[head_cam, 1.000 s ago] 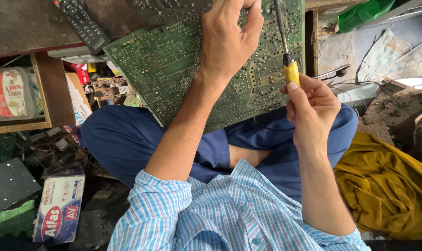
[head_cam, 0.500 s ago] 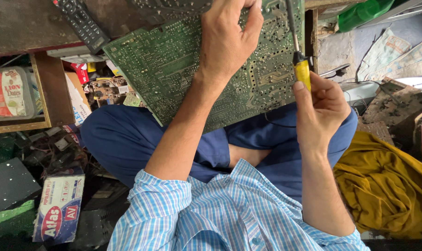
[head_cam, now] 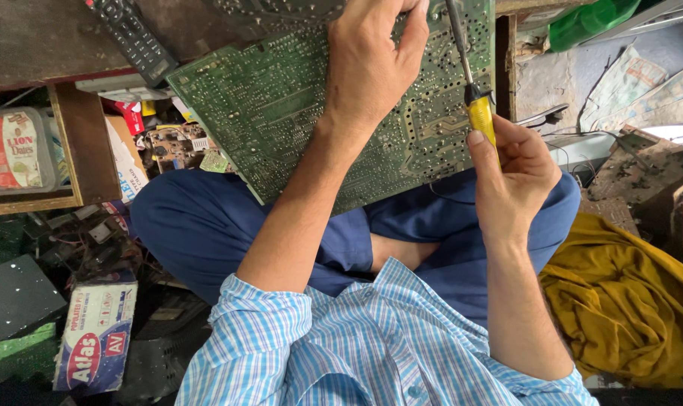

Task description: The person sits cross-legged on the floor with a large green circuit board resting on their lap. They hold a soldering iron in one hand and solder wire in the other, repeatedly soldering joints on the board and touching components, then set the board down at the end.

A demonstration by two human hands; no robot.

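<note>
A large green circuit board [head_cam: 274, 113] rests solder side up over my crossed legs in blue trousers. My left hand [head_cam: 371, 60] lies on top of the board near its far edge, fingers curled over it, and holds it steady. My right hand [head_cam: 511, 177] grips the yellow handle of a screwdriver [head_cam: 481, 116]. Its metal shaft points up across the board's right part, and the tip is cut off by the top of the frame.
A black remote control [head_cam: 135, 37] lies on a dark wooden surface at the top left. A small brown circuit board [head_cam: 172, 143], a plastic container [head_cam: 14, 150] and a red-and-white carton [head_cam: 93, 349] sit at the left. A mustard-yellow cloth [head_cam: 620, 301] is heaped at the right.
My right hand has shifted a little to the right with the screwdriver, whose shaft now leans slightly. My left hand and the board have stayed put.
</note>
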